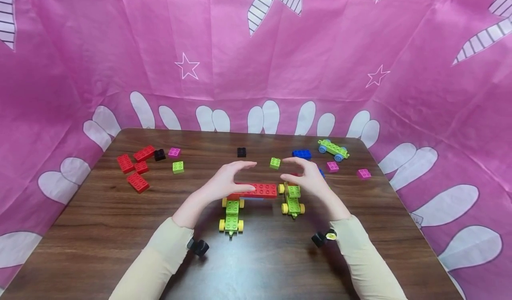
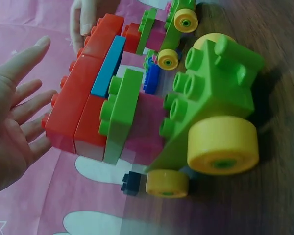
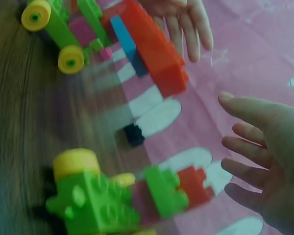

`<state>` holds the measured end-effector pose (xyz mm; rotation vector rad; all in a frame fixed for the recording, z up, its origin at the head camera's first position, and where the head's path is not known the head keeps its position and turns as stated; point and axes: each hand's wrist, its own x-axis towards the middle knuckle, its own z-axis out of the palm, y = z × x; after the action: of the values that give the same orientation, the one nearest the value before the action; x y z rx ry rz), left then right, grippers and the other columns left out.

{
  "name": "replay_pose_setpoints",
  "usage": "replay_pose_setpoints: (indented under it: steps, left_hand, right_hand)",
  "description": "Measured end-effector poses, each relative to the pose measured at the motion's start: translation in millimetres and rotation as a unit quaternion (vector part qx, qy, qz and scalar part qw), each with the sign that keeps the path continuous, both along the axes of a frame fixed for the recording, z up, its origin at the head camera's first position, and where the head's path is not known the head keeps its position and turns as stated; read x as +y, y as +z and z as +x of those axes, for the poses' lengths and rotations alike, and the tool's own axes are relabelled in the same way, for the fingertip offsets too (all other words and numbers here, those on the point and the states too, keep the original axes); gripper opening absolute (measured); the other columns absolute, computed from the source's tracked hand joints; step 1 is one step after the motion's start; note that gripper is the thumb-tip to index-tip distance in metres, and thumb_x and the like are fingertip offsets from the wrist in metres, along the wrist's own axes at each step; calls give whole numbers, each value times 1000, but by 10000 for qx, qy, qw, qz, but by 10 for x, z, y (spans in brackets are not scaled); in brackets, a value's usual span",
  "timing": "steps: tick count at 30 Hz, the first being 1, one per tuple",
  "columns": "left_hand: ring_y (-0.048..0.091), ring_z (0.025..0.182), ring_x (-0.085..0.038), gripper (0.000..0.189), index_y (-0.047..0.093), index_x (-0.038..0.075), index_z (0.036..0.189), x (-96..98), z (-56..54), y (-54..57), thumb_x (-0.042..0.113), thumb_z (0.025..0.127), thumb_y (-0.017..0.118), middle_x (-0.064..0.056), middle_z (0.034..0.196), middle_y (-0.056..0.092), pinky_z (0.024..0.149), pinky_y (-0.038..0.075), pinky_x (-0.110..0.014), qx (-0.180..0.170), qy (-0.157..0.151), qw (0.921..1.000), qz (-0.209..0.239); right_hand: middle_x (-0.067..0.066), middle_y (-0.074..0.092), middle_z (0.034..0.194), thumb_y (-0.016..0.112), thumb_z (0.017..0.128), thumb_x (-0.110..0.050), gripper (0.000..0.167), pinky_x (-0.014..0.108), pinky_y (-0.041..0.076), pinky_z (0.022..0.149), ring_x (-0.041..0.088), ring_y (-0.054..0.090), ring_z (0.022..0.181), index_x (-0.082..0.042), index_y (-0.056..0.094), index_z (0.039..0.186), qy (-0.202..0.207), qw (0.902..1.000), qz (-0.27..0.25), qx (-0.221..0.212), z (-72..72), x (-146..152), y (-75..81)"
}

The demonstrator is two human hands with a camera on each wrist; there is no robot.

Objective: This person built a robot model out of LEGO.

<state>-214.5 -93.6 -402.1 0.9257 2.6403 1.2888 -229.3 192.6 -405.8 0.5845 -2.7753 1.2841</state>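
My left hand (image 1: 222, 181) hovers with spread fingers over a long beam of red bricks (image 1: 265, 190). In the left wrist view a blue brick (image 2: 109, 66) sits under that beam. The beam tops a stack with a green brick (image 2: 122, 110) and a pink brick (image 2: 146, 122) on a green wheeled base (image 1: 231, 222) with yellow wheels. To its right stands a second green wheeled base (image 1: 294, 206), bearing pink, green and red bricks (image 3: 195, 187). My right hand (image 1: 310, 179) is beside that stack's top, fingers apart, holding nothing. Contact of the left fingers with the beam is unclear.
Loose red bricks (image 1: 138, 182) lie at the left, near black (image 1: 159, 154), pink (image 1: 174, 152) and lime (image 1: 178, 167) bricks. Farther back are another black brick (image 1: 242, 152), a lime brick (image 1: 274, 163), a blue brick (image 1: 302, 154) and a blue-wheeled green base (image 1: 333, 150).
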Motion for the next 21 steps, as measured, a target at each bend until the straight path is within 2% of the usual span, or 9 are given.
replay_pose_setpoints:
  steps: [3,6,12,16,21]
  left_hand:
    - [50,133,-26,69,53,11,141,70,-20,23,29,80,81,-8,142,55,110,41,-46,153,-72,9997,-163]
    - [49,134,-26,71,52,11,141,139,-29,40,29,80,82,-9,143,54,110,41,-46,150,-117,9993,-335]
    - [49,134,-24,71,51,14,142,238,-43,20,31,80,81,-6,143,54,111,40,-46,-125,-200,9988,-435]
    - [53,129,-25,69,53,11,139,281,-58,-8,29,79,82,-7,139,57,108,43,-45,-229,-397,9982,-379]
    - [57,120,-25,64,57,7,133,324,-59,-27,28,79,83,-8,132,61,104,46,-42,-253,-564,9961,-624]
  right_hand:
    - [15,61,132,77,85,-27,52,46,54,90,34,60,114,-7,60,130,34,9999,-65,-83,-24,106,-74]
    - [17,60,133,77,85,-21,53,60,43,102,41,52,126,-5,58,131,98,9997,-101,-176,-43,183,-145]
    - [19,59,133,76,85,-18,53,61,40,103,39,52,122,-3,57,132,268,9987,-191,-386,-61,282,-277]
    - [16,59,134,76,85,-24,53,62,41,102,37,52,122,-7,57,132,195,9976,-191,-642,-74,340,-354]
    - [13,61,131,76,85,-28,52,60,41,102,35,52,122,-9,59,130,108,9967,-204,-775,-94,378,-408]
